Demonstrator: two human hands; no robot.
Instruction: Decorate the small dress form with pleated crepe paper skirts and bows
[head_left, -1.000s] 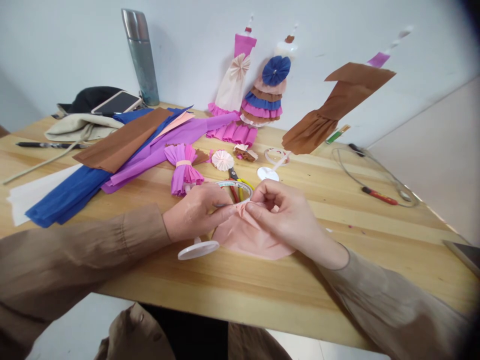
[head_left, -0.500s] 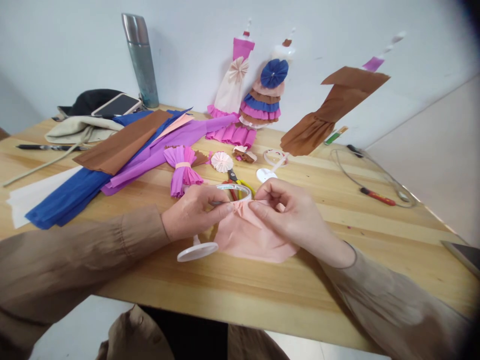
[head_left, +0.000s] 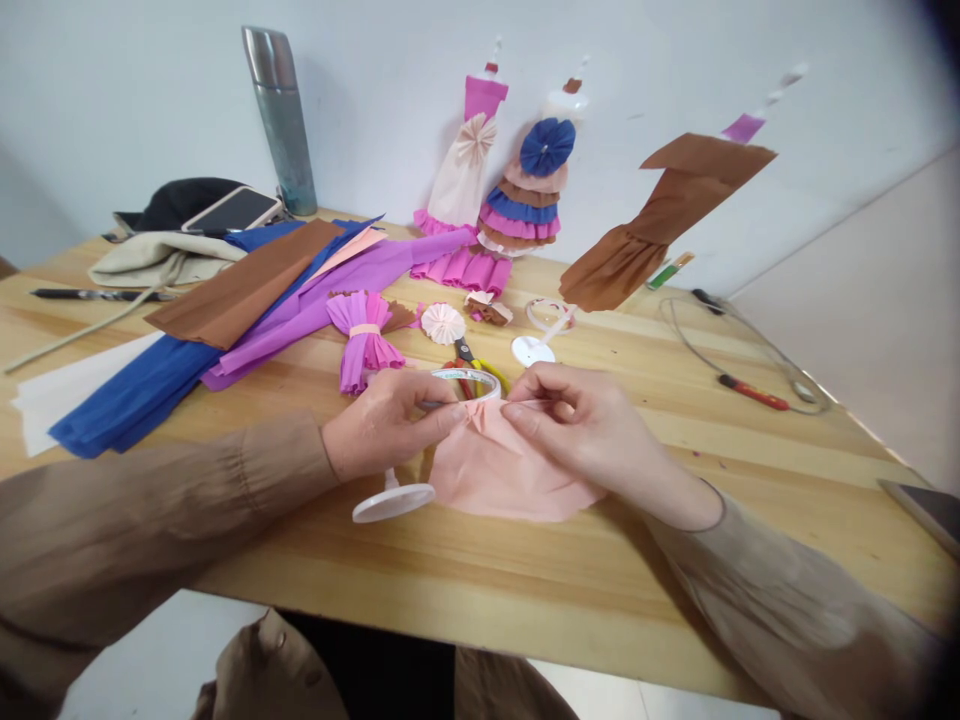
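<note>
A sheet of peach crepe paper hangs gathered at its top edge between my hands. My left hand pinches the gathered top at its left end. Thumb and fingers of my right hand are closed on the top edge at the right. Just behind the gathers lies a roll of tape, partly hidden by my left hand and the paper. Below my left hand, a white round base on a short stem sticks out, tilted; its upper part is hidden.
Scissors lie behind the tape roll. Crepe strips and a purple bow are on the left. Paper dresses stand at the wall, with a brown one leaning right. A flask stands back left.
My right hand has shifted slightly to the right along the paper's top edge, and the paper's right side is spread a little wider. My left hand is nearly unchanged.
</note>
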